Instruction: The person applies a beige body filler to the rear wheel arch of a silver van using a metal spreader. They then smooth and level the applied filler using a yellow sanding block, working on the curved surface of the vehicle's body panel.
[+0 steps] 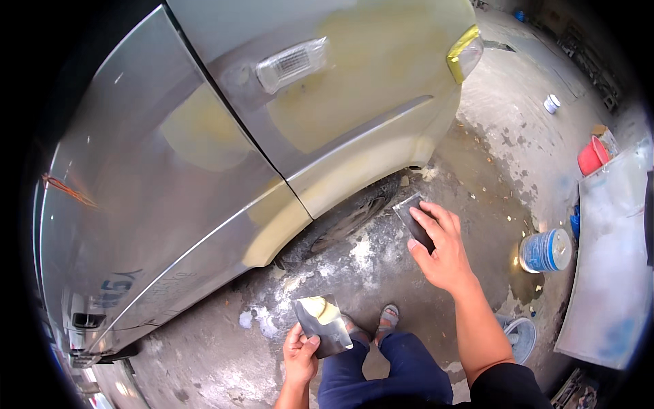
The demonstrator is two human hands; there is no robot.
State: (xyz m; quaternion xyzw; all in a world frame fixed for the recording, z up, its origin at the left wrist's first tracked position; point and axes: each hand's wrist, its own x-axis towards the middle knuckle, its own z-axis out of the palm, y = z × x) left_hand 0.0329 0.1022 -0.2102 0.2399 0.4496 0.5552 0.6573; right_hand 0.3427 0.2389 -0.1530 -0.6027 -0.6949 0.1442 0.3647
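Observation:
My left hand (300, 356) grips a dark, flat, square-cornered plate (332, 335) by its lower left corner. A dab of pale yellow putty (317, 309) lies on the plate's upper part. Out to the right, my right hand (444, 251) is closed on a thin dark putty spreader (417, 230) with a lighter edge. Both hands are held in the air, apart from the vehicle. In front stands a grey vehicle panel (368, 75) with yellowish filler patches, one of them spreading over the wheel arch (371, 167). Another filler patch (208, 129) covers part of the door.
A wheel (347, 221) sits under the arch. To the right stand a blue-and-white bucket (545, 251), a grey bucket (521, 339), a red bucket (593, 157) and a leaning pale panel (606, 273). The floor (211, 341) is stained, with damp patches. Yellow tape edges the lamp (469, 56).

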